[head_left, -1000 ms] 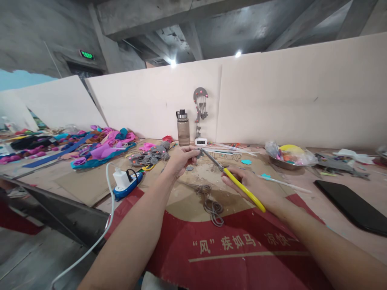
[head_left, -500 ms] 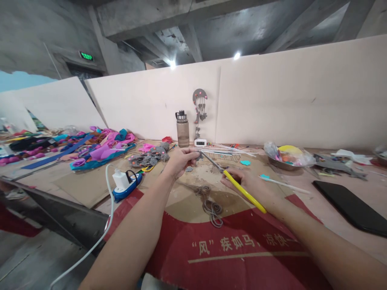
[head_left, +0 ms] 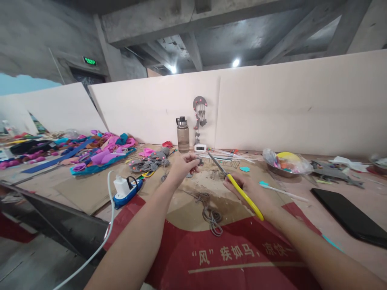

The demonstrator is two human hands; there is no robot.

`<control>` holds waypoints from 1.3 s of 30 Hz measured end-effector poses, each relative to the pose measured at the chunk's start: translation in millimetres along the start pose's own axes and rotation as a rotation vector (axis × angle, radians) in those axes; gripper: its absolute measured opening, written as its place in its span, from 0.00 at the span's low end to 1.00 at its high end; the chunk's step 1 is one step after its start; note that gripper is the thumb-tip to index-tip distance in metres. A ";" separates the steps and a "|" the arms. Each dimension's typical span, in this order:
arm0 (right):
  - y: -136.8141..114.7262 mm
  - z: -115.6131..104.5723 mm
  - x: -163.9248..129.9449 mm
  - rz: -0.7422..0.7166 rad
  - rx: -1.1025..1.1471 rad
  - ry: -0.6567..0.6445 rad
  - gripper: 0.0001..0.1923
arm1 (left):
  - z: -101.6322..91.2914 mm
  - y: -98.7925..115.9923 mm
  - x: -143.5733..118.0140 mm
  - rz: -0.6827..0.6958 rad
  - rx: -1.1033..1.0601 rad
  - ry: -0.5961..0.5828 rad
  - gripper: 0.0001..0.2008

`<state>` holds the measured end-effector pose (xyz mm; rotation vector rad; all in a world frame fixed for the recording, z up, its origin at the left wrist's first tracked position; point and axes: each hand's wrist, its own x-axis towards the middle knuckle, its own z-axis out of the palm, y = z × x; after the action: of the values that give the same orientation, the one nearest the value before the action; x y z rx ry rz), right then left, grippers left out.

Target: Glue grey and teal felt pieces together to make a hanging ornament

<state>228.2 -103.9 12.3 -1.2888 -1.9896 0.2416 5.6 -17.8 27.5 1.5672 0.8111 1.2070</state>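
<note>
Concrete ceiling beams and white partition boards back a cluttered worktable (head_left: 305,189) covered with cardboard and a red printed sheet (head_left: 229,257). Left hand (head_left: 180,166) pinches a small grey felt piece (head_left: 200,162) between thumb and fingertips, held just above the table. Right hand (head_left: 248,188) is clenched around the yellow handles of scissors (head_left: 238,189), blades pointing up-left toward the felt piece, tips apart from it; whether the blades are parted is hard to tell. Below and between the hands lies a coil of grey cord (head_left: 211,211) on the cardboard. Metal bowl (head_left: 284,166) to the right holds mixed coloured scraps under clear plastic. Water bottle (head_left: 182,135) stands upright by the partition, contents unclear, with a small white clock (head_left: 200,148) and a hanging grey felt ornament (head_left: 200,114) beside it. Left side: power strip (head_left: 127,189) with white charger and cable, pile of grey felt cutouts (head_left: 148,163), heap of pink and teal fabric (head_left: 104,153). Black tablet (head_left: 353,217) lies flat at far right; white stick with teal tip (head_left: 282,192) lies near the right hand.
</note>
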 end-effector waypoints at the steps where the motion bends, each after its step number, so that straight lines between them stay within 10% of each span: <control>1: 0.7 0.0 -0.2 0.011 0.004 0.003 0.14 | 0.6 0.1 -0.3 0.009 0.017 0.007 0.13; 39: -11.4 -13.5 0.3 0.098 0.124 -0.154 0.12 | 10.8 4.7 -7.7 -0.006 0.023 -0.016 0.13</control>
<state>229.0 -112.2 27.9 -1.3234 -2.0066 0.5176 13.5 -29.3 29.0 1.5895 0.8214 1.1833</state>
